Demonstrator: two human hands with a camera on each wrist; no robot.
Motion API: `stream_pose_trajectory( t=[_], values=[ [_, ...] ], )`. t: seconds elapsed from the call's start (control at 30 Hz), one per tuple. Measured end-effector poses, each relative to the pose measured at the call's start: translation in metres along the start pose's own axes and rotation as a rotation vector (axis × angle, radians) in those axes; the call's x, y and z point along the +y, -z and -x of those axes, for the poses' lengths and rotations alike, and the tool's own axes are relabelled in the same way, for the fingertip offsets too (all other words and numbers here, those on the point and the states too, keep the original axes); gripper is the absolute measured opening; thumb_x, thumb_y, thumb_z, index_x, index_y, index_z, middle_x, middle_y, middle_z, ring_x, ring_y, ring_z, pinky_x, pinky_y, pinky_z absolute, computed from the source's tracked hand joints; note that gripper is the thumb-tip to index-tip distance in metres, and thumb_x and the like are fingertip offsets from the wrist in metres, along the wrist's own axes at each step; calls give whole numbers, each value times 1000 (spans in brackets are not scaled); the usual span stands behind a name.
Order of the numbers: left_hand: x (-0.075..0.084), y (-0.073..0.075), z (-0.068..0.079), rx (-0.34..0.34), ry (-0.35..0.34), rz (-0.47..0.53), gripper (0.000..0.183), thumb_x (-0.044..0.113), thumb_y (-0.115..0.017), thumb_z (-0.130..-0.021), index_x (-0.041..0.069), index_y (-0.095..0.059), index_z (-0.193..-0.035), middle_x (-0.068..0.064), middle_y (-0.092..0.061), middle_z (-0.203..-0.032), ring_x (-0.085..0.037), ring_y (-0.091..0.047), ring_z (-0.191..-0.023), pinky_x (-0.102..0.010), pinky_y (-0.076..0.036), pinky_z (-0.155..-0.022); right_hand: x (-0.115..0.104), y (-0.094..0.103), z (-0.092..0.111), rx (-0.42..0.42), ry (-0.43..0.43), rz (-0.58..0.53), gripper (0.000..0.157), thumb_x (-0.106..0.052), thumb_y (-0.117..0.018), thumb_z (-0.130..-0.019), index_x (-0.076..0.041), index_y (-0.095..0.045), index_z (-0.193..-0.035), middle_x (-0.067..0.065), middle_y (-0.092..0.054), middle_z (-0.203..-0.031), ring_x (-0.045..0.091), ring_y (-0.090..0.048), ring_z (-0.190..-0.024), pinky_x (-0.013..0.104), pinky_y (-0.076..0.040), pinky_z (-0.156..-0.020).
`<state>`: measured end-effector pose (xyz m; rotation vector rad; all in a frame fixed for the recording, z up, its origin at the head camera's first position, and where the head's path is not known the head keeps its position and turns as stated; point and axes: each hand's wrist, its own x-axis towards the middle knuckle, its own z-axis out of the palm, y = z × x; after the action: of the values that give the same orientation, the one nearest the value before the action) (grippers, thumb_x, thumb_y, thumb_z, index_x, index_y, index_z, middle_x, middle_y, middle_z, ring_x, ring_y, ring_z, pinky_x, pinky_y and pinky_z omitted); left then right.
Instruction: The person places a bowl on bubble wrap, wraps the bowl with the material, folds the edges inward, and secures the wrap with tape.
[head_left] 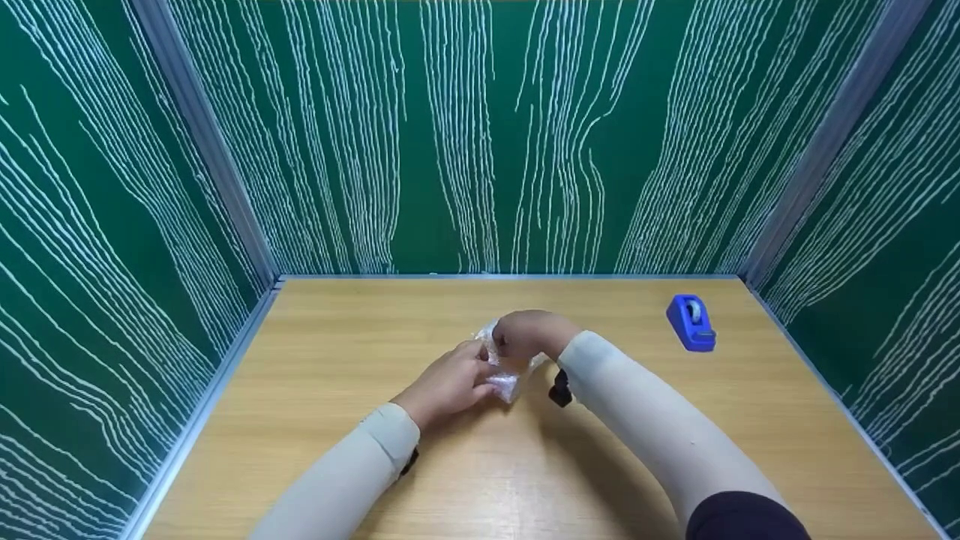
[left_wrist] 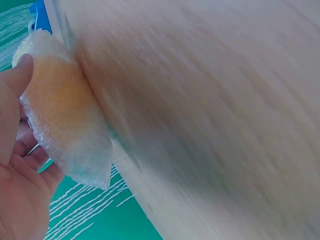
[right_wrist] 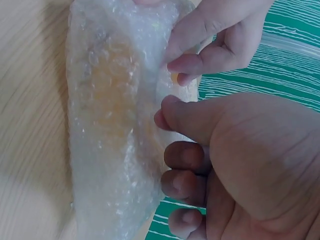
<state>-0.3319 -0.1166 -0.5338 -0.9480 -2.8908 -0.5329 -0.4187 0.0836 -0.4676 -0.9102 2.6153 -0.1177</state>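
Observation:
An orange thing wrapped in clear bubble wrap (right_wrist: 107, 105) is over the middle of the wooden table; its exact kind is hidden by the wrap. My left hand (head_left: 452, 379) holds the bundle from the left, thumb on the near face and fingers behind it in the left wrist view. Reaching over from the right, my right hand (head_left: 529, 334) has its fingers curled at the wrap's edge. Thumb and forefinger pinch there along the fold in the right wrist view, close below the left hand's fingers. In the left wrist view the orange colour (left_wrist: 62, 95) shows through the plastic.
A blue tape dispenser (head_left: 691, 322) with a roll in it stands at the back right of the table (head_left: 337, 322). Green panels (head_left: 442, 135) with white wavy lines enclose the back and both sides, joined by grey metal posts (head_left: 206, 135).

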Motion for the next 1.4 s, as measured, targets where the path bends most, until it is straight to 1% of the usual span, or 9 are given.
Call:
stream_pose_trajectory(
  t=[0.23, 0.43, 0.57, 0.73, 0.83, 0.97, 1.13, 1.2, 1.4],
  values=[
    [2, 2, 1, -16, 34, 31, 34, 43, -78, -109, 17, -84, -129, -5, -60, -158, -24, -54, -153, -47, -44, -136, -3, -4, -3, 16, -52, 39, 10, -15, -70, -107, -15, -77, -100, 6, -73, -98, 28, -67, -93, 48, -61, -99],
    [2, 1, 1, -7, 18, 9, 34, 44, -77, -110, 14, -85, -125, -7, -59, -161, -25, -55, -154, -46, -42, -136, -8, -7, -3, 20, -121, 27, 8, -14, -72, -106, -16, -81, -106, 6, -75, -99, 29, -69, -94, 47, -61, -100],
    [1, 1, 1, -7, 19, 9, 33, 43, -76, -110, 14, -85, -121, -7, -60, -159, -25, -56, -153, -45, -42, -136, -11, -9, -2, 51, -117, 65, 9, -14, -73, -105, -12, -82, -106, 8, -75, -97, 30, -70, -92, 46, -63, -100],
    [2, 2, 2, -18, 38, 36, 32, 44, -77, -109, 15, -84, -121, -6, -59, -160, -25, -54, -156, -46, -41, -138, -15, -13, -2, 91, -145, 62, 9, -16, -76, -105, -11, -83, -105, 7, -76, -95, 29, -69, -88, 45, -64, -99],
    [3, 4, 3, -17, 36, 25, 36, 45, -77, -109, 13, -84, -125, -7, -60, -158, -25, -55, -154, -46, -42, -136, -15, -16, -3, 117, -139, 87, 12, -20, -77, -103, -10, -82, -101, 8, -75, -92, 29, -67, -84, 46, -64, -93],
    [5, 4, 3, -17, 33, 7, 41, 45, -77, -109, 13, -84, -133, -8, -61, -158, -26, -56, -151, -46, -45, -135, -12, -19, -4, 176, -125, 143, 13, -19, -78, -100, -7, -80, -98, 9, -75, -90, 30, -65, -80, 48, -65, -90],
    [5, 3, 3, -24, 40, 17, 43, 45, -77, -109, 15, -81, -140, -9, -58, -164, -27, -55, -154, -48, -43, -136, -7, -20, -3, 215, -144, 117, 6, -11, -77, -100, -8, -81, -103, 10, -78, -94, 29, -68, -82, 47, -66, -91],
    [5, 3, 3, -31, 44, 21, 43, 45, -77, -109, 16, -81, -141, -9, -58, -164, -27, -55, -154, -48, -43, -136, -6, -19, -2, 225, -162, 101, 6, -11, -77, -99, -7, -80, -103, 10, -77, -94, 29, -68, -83, 47, -66, -91],
    [5, 3, 3, -31, 46, 38, 40, 46, -77, -109, 20, -81, -139, -5, -62, -147, -22, -58, -141, -46, -50, -130, 0, -17, 6, 271, -252, -12, 21, -23, -86, -99, -6, -78, -108, 12, -78, -101, 30, -71, -88, 48, -66, -94]
  ],
)
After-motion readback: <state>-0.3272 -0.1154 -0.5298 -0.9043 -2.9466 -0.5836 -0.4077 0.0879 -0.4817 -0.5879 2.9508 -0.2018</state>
